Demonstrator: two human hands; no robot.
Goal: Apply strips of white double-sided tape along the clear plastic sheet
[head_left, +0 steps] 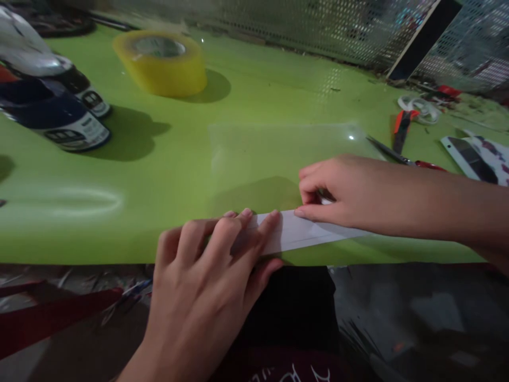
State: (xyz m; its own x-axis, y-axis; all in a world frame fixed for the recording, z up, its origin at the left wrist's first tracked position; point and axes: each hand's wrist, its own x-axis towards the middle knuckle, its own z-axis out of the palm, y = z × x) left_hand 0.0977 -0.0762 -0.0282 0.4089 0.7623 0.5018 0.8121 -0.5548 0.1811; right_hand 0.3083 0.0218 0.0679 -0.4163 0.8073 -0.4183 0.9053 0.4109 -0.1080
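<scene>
A white paper strip (302, 233) lies along the front edge of the green table. My left hand (210, 265) rests over its left end, fingers spread and pressing down, thumb at the table edge. My right hand (338, 191) is closed at the strip's upper edge, its thumb on the paper and its fingers curled in. A bit of white shows inside the curl; the fingertips are partly hidden. Just beyond both hands a clear plastic sheet (278, 146) lies flat on the table.
A roll of yellow tape (170, 71) stands at the back left. Dark bottles (75, 124) are at the far left. Scissors (392, 151) with red handles lie beyond my right wrist, near an orange-handled cutter (402, 130) and a white loop (421, 110). A perforated panel (302, 32) borders the back.
</scene>
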